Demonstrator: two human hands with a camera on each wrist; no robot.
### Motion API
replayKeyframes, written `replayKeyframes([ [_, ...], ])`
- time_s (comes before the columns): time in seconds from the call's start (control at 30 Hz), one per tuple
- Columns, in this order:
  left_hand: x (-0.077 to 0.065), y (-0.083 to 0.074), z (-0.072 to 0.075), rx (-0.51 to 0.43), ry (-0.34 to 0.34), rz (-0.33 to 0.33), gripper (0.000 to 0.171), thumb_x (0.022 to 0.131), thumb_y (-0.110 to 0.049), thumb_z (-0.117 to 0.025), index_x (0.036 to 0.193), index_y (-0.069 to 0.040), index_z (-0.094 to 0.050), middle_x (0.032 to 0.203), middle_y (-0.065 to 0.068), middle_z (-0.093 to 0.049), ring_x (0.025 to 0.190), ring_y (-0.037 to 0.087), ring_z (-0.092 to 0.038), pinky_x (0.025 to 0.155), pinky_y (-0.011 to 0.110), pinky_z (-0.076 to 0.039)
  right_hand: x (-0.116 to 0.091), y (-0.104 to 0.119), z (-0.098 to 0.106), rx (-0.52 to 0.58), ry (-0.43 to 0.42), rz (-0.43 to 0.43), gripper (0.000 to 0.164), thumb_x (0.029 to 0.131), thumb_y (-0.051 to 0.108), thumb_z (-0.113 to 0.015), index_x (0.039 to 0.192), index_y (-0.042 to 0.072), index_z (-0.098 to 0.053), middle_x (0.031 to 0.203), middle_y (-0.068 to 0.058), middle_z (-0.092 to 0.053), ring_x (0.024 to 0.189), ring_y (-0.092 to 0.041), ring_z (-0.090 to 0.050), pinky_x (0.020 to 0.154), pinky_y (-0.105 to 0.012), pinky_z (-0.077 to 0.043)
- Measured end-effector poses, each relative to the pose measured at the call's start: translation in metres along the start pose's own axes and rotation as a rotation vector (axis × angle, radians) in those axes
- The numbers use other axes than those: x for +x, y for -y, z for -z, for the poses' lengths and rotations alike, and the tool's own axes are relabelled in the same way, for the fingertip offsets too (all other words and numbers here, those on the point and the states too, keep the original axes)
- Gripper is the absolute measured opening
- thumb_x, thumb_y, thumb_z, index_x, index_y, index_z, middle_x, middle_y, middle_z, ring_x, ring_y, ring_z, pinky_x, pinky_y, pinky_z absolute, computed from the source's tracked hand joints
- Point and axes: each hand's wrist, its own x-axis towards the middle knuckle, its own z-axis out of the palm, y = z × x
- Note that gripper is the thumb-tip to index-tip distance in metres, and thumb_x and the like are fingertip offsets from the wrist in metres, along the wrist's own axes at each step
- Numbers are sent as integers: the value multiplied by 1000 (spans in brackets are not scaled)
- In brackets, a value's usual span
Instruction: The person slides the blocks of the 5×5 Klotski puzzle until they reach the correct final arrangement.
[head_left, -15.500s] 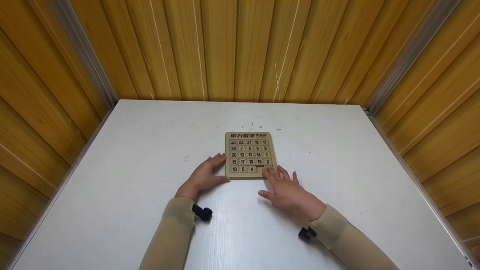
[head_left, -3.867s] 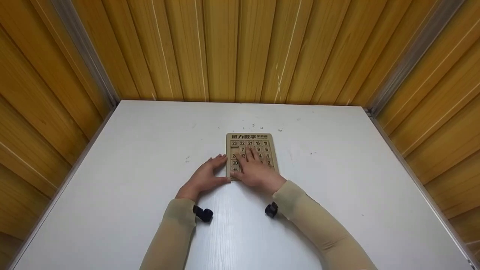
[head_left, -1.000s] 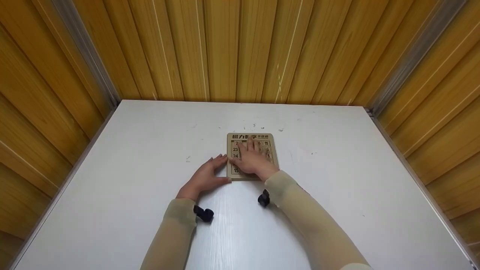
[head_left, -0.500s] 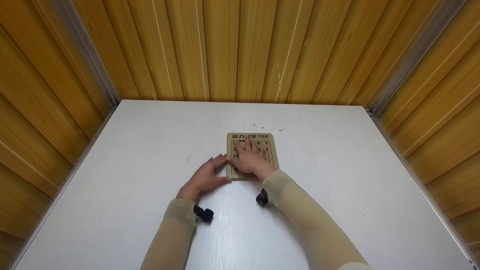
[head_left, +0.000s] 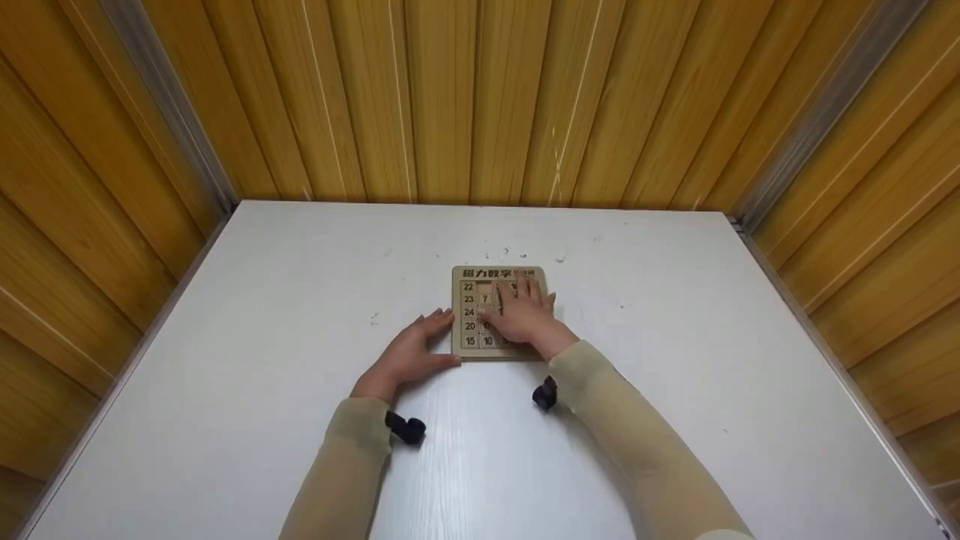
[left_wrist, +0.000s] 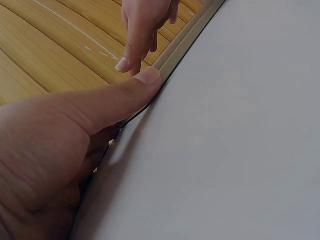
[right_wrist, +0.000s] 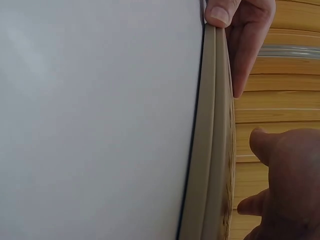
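Observation:
A beige number slide puzzle [head_left: 469, 353] lies flat on the white table, its top edge printed with dark characters. In the head view the left column reads 22, 23, 24, 20, 15 from top to bottom. A vacant slot shows in the top row, just right of the 22 tile [head_left: 468, 286]. My left hand [head_left: 411, 348] braces the near left corner, thumb at the front edge and fingers along the left side. Over the right part of the puzzle, my right hand [head_left: 523, 316] is spread, its fingers near the top rows and several tiles hidden beneath. Fingertip contact cannot be told.
The white table [head_left: 300, 270] surrounds the puzzle and bears small dark marks behind it. Yellow wood-look panels [head_left: 480, 105] rise at the back and both sides. A small black device [head_left: 406, 428] sits on each sleeve cuff.
The vacant slot has gone from the bottom row to the left column, then the top row. 22 now stands top left, 23 below. My right hand has just shifted right; my left stays put.

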Motion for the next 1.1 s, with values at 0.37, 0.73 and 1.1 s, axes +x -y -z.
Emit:
replayKeyframes([
  [0.37,0,2,-1,-1,5,13,85,83,-32,-86,156,-20,-46,167,2,-36,160,35,-22,132,51,-19,1,-3,-3,2,-10,-12,86,101,67,-43,166,15,-18,173,-22,8,161,-43,6,125,-76,0],
  [0.73,0,1,1,-12,11,-20,84,83,-31,-86,156,-17,-45,167,5,-36,159,38,-22,132,53,-19,1,9,-4,-11,20,-10,86,101,66,-42,167,18,-15,173,-20,10,160,-43,9,127,-72,3],
  [1.1,-1,-1,1,-3,7,3,83,84,-31,-86,155,-19,-47,168,3,-36,159,40,-22,131,54,-21,2,17,-6,-18,25,22,86,102,66,-42,167,18,-12,172,-21,11,160,-43,7,125,-75,3],
])
